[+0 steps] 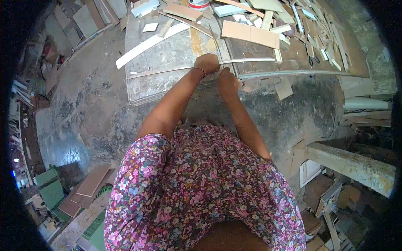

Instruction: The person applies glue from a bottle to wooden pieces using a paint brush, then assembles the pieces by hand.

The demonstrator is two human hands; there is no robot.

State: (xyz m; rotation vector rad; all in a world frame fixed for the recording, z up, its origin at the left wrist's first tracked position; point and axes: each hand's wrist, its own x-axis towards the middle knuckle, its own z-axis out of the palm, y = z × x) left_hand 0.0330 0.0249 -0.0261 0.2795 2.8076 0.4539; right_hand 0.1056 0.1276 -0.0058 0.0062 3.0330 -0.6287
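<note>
A long, thin pale strip (251, 60) runs crosswise over the worktable (163, 56). My left hand (207, 63), with a beaded bracelet at its wrist, is closed around the strip near its middle. Close beside it, nearer to my body, my right hand (228, 81) is closed with the thumb toward the strip. A small red and light bit shows at the right edge of this hand, but what it grips is hidden. A thin dark rod or strip (215, 41) slants up the table, just beyond my hands.
Beyond my hands lie a white strip (146, 49), a wide tan board (250, 34) and many wood offcuts. A bucket (198, 4) stands at the back. Dark-handled scissors (313, 61) rest at the right. A thick beam (351, 164) juts in at lower right.
</note>
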